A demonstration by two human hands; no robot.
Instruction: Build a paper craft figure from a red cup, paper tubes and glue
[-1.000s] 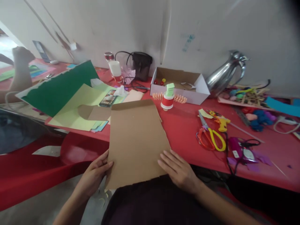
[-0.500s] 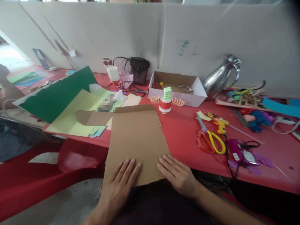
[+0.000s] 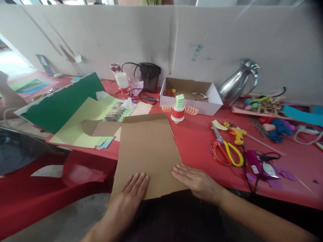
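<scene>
A brown cardboard sheet (image 3: 148,151) lies over the near edge of the red table, its far edge folded up a little. My left hand (image 3: 128,200) rests on its near left part, fingers stretched out. My right hand (image 3: 198,181) lies on the near right edge with its fingers extended; the thumb is hidden. Beyond the sheet stands a red and white paper cup (image 3: 178,113) with folded green paper on top and pleated orange strips at its sides. Scissors (image 3: 224,148) with orange and yellow handles lie to the right, beside a yellow glue gun (image 3: 238,134).
An open white box (image 3: 190,103) and a steel jug (image 3: 236,84) stand by the wall. Coloured paper (image 3: 75,131) and a green board (image 3: 68,101) are at left. A purple device (image 3: 261,164) with a black cable lies right. Another person's arm (image 3: 8,92) shows far left.
My right hand has shifted slightly to the right and up along the cardboard's edge. My left hand has moved a little left and down, its fingers closer together.
</scene>
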